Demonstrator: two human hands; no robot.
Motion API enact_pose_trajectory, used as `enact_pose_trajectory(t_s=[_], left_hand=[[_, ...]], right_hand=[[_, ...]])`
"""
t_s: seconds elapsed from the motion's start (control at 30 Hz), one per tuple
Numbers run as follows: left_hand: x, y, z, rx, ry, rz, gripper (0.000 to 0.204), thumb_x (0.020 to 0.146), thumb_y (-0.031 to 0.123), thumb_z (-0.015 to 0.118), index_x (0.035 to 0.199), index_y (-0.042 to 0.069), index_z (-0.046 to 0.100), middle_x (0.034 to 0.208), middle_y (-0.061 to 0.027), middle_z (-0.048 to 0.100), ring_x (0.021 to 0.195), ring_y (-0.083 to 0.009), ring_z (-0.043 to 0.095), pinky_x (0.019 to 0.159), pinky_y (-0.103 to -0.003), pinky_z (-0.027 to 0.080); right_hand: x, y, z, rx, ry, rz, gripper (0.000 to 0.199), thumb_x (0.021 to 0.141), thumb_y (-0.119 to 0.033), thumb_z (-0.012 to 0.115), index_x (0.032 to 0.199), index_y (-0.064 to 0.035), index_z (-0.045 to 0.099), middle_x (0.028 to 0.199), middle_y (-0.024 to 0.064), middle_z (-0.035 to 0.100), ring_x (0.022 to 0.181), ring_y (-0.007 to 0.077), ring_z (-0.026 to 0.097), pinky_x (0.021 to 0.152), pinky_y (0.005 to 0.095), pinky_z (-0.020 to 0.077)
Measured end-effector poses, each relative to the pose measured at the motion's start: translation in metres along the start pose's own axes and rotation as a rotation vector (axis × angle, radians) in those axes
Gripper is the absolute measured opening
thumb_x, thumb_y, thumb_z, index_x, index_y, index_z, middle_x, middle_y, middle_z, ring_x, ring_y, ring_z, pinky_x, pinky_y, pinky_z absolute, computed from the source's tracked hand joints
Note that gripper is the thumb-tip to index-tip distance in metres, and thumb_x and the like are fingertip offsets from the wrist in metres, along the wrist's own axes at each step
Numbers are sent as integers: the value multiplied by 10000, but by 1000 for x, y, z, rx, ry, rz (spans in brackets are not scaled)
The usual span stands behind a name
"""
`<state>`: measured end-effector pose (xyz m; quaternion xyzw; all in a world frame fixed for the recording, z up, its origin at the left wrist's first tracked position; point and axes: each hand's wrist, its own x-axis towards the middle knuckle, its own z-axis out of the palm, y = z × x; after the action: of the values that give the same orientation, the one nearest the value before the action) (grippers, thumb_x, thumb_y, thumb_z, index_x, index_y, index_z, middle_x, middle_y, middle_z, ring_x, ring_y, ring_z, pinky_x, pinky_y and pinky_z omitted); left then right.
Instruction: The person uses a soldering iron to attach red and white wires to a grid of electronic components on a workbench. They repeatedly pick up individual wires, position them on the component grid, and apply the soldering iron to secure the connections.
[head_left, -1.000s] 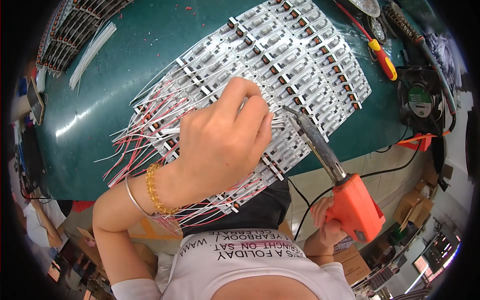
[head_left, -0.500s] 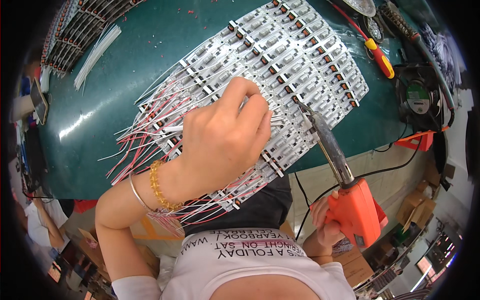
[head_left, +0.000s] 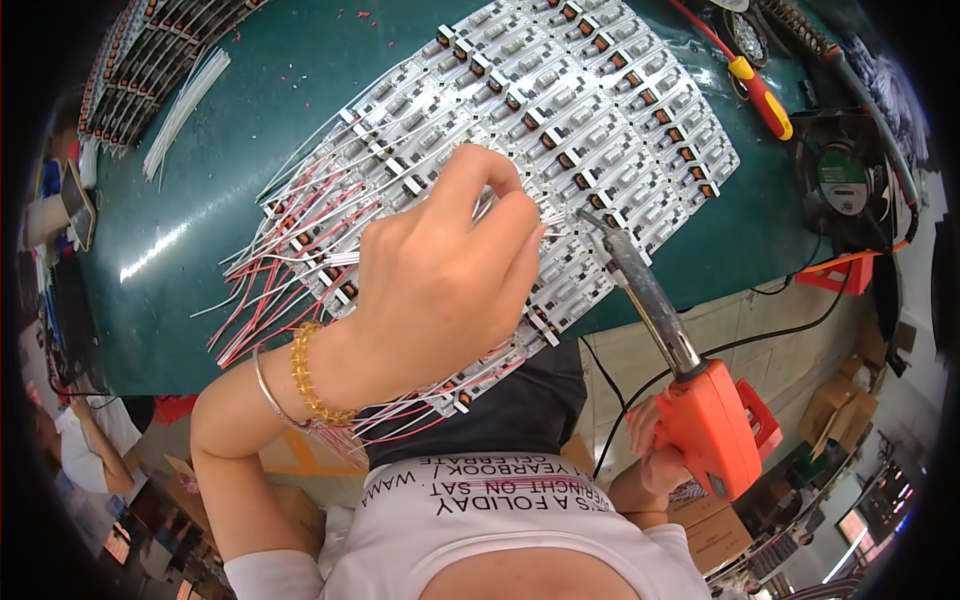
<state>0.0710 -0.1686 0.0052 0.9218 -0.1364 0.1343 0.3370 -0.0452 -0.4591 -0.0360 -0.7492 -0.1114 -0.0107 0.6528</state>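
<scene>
My left hand (head_left: 434, 275) is closed in a pinch on a bundle of white wires (head_left: 343, 258), whose ends stick out past my fingers. It hovers over a panel of small circuit boards (head_left: 612, 135) set in rows on the table. My right hand (head_left: 657, 455) grips an orange soldering gun (head_left: 708, 430) by the handle. The gun's thin tip (head_left: 592, 219) is close to the wire ends, over the boards; whether it touches them I cannot tell. Red and white wires (head_left: 262, 290) are attached along the panel's left side.
On the green table (head_left: 210, 300) lie loose white wires (head_left: 186, 110) and another board stack (head_left: 165, 65) at far left. A red-yellow screwdriver (head_left: 762, 98), a small dish (head_left: 742, 38) and a black fan (head_left: 845, 180) are at right. A black cable (head_left: 775, 332) hangs below the table edge.
The soldering gun's tip has moved a little left and down, nearer the wire ends. The board panel has shifted slightly left, and my left hand has moved slightly left with the wires.
</scene>
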Motion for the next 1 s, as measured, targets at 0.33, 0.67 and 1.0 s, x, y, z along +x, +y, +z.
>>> enact_pose_trajectory(t_s=[0.33, 0.67, 1.0], left_hand=[[0, -2, 2, 24, 33, 11, 127, 719, 5, 742, 789, 58, 650, 899, -47, 587, 460, -83, 429, 389, -261, 307], [-1, -1, 2, 42, 34, 20, 128, 719, 12, 740, 784, 64, 642, 897, -39, 583, 457, -83, 426, 381, -263, 301], [2, -3, -7, -127, 13, 84, 162, 733, -67, 728, 871, -3, 669, 937, -118, 564, 504, -108, 506, 451, -256, 380]], right_hand=[[15, -26, 3, -261, -114, 174, 526, 912, -559, 565, 622, -121, 530, 586, 14, 512, 540, 218, 508, 506, 343, 381], [16, -11, 3, 21, -134, 26, 826, 873, -648, 569, 1318, 40, 468, 495, -58, 429, 414, 79, 420, 454, 244, 398], [12, -15, 8, 131, 6, 102, 817, 887, -618, 579, 1335, 54, 450, 508, -47, 444, 414, 84, 427, 459, 247, 402]])
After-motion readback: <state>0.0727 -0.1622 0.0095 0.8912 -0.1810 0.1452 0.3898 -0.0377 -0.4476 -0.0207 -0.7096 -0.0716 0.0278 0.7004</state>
